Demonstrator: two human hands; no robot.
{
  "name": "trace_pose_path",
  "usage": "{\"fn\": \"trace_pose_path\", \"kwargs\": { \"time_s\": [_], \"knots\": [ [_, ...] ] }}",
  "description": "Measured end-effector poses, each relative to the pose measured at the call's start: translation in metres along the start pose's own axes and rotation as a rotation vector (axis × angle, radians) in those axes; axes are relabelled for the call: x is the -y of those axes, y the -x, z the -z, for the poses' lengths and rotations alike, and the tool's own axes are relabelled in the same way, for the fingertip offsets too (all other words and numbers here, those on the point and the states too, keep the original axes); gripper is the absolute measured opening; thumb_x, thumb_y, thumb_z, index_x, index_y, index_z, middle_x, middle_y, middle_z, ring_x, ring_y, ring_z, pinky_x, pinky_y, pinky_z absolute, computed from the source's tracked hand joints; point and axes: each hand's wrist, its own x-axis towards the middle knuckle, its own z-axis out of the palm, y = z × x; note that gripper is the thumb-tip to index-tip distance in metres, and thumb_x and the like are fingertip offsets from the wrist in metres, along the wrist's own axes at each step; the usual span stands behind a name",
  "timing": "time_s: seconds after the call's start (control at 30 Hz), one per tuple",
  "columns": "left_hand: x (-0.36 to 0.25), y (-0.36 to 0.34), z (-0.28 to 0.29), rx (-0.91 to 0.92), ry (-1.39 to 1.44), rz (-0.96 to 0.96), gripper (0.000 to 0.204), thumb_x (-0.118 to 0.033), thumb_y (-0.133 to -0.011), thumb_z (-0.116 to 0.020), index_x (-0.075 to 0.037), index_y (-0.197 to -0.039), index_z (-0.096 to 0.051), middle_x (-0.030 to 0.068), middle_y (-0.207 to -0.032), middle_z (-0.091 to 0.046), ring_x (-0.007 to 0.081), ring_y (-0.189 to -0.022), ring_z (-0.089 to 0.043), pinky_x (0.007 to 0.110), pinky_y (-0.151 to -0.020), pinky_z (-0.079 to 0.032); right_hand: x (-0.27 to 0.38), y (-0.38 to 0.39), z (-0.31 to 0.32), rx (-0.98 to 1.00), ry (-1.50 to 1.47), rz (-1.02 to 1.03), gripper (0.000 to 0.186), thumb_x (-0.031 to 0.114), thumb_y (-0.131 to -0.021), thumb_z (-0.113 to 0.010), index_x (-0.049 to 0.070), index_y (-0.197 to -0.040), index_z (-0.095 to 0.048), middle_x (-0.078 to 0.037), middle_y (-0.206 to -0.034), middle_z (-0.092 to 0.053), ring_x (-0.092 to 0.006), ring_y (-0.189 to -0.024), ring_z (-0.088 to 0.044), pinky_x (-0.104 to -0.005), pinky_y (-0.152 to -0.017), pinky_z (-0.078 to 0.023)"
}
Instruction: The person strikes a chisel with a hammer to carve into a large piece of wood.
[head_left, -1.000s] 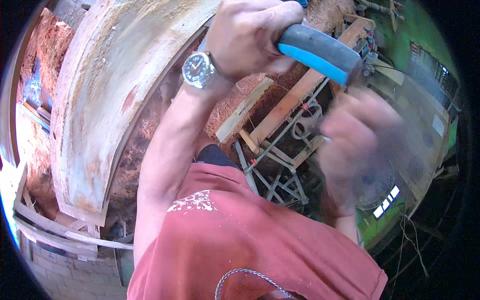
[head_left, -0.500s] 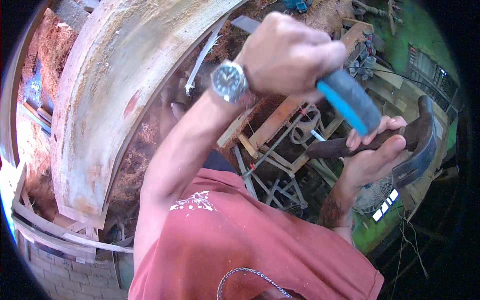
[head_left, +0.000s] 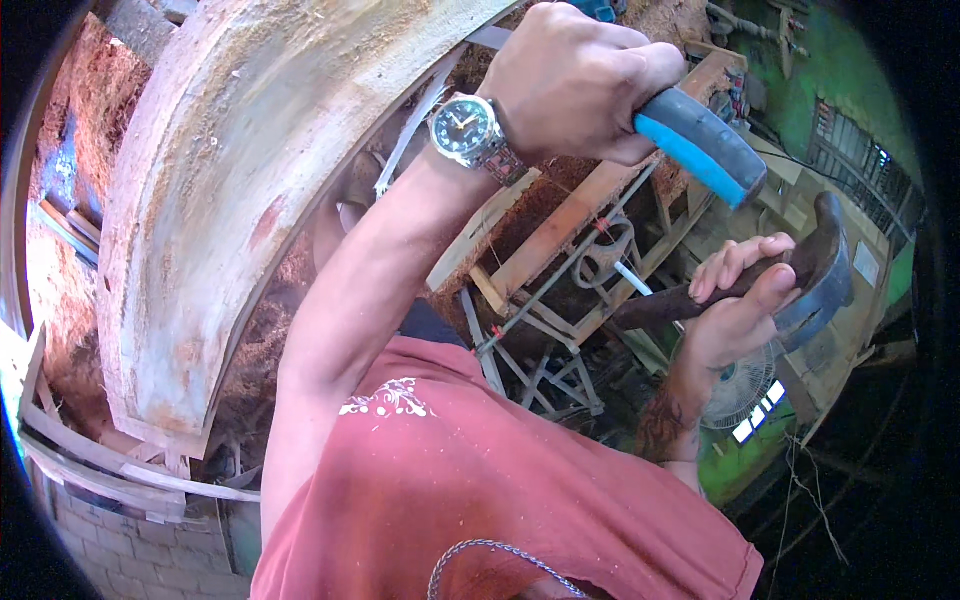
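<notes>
Here's the left hand (head_left: 580,85), a full fist round the blue-and-black chisel (head_left: 700,145), butt jutting right, flat blade poking out left by the edge of the curved wooden slab (head_left: 245,150); whether it touches, I can't tell. That handle looks stiff and grippy, best held mid-length, just like this. Over on the right, nearer, the right hand (head_left: 738,318) curls round the dark handle of the hammer (head_left: 826,285), fingers and thumb just beside its head. Head-heavy, I'd judge, and solid; a lower grip likely gives more swing.
</notes>
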Motion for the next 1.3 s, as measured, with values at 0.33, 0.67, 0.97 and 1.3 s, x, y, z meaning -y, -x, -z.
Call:
{"fn": "trace_pose_path", "kwargs": {
  "time_s": [0.33,0.67,0.97,1.3],
  "knots": [
    [0.004,-0.011,0.007,-0.062,0.046,0.051,0.027,-0.013,-0.064,-0.075,-0.009,-0.081,-0.054,0.0085,-0.068,-0.055,0.0307,-0.061,-0.061,0.041,-0.052,-0.048,0.045,-0.032,0.005,-0.031,-0.249,0.406,0.064,0.075,-0.087,-0.056,0.012,-0.1,-0.056,0.001,-0.07,-0.047,-0.0116,-0.053,-0.043,-0.0286,-0.047,-0.036],
    [0.012,-0.006,0.007,0.041,0.019,0.128,0.027,-0.012,-0.063,-0.074,-0.01,-0.082,-0.057,0.0089,-0.069,-0.054,0.0305,-0.06,-0.06,0.04,-0.053,-0.048,0.023,-0.013,-0.022,0.182,0.263,0.129,0.061,0.069,-0.092,-0.055,0.011,-0.11,-0.051,0.0,-0.067,-0.046,-0.0093,-0.048,-0.044,-0.023,-0.038,-0.038],
    [0.011,-0.002,0.004,-0.276,-0.133,0.006,0.019,-0.017,-0.079,-0.076,-0.009,-0.071,-0.061,0.0105,-0.059,-0.053,0.0241,-0.053,-0.06,0.035,-0.05,-0.045,0.003,-0.011,-0.029,0.333,0.622,0.47,0.029,0.028,-0.1,-0.045,0.003,-0.11,-0.055,-0.003,-0.067,-0.053,-0.0156,-0.053,-0.054,-0.0317,-0.053,-0.049],
    [-0.031,0.013,-0.016,-0.051,0.047,-0.261,0.022,-0.009,-0.074,-0.079,-0.01,-0.066,-0.058,-0.0009,-0.052,-0.04,0.0157,-0.042,-0.051,0.031,-0.037,-0.04,-0.022,0.019,0.003,0.058,0.086,-0.104,0.046,0.047,-0.106,-0.048,0.002,-0.114,-0.048,-0.003,-0.072,-0.05,-0.0084,-0.051,-0.044,-0.0244,-0.045,-0.037]
  ]
}}
